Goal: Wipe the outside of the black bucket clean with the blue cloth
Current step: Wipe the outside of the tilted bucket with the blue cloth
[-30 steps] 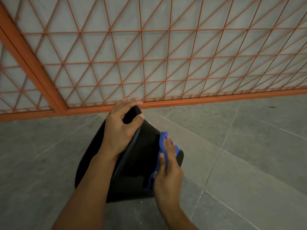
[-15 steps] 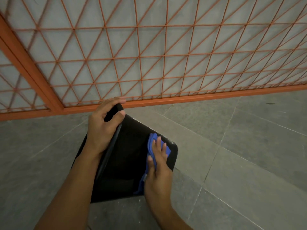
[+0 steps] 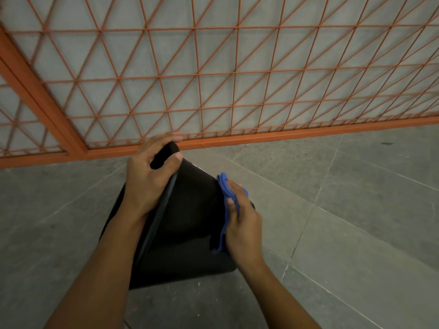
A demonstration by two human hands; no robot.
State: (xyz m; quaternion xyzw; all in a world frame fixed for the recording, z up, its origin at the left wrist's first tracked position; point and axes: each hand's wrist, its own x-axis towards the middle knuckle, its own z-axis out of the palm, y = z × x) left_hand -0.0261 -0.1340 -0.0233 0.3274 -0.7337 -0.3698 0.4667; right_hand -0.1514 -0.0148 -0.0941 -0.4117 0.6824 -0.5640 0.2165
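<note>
The left hand (image 3: 148, 184) grips the rim of the stiff, probably light black bucket (image 3: 187, 224), a good hold, while the right hand (image 3: 242, 227) presses the soft blue cloth (image 3: 224, 186) with straight fingers (image 3: 234, 188).

The left hand (image 3: 148, 179) and its forearm cover the black bucket's (image 3: 190, 224) rim and opening at centre frame. The right hand (image 3: 242, 224) hides most of the blue cloth (image 3: 223, 186) and whether its palm presses flat. The orange grille (image 3: 213, 79) runs off the top and both side edges.

A bare indoor utility or storage space, it seems; grey floor tiles (image 3: 356, 210) fill the lower frame. An orange mesh partition (image 3: 213, 79) spans the upper frame; grey wall (image 3: 166, 55) behind.
</note>
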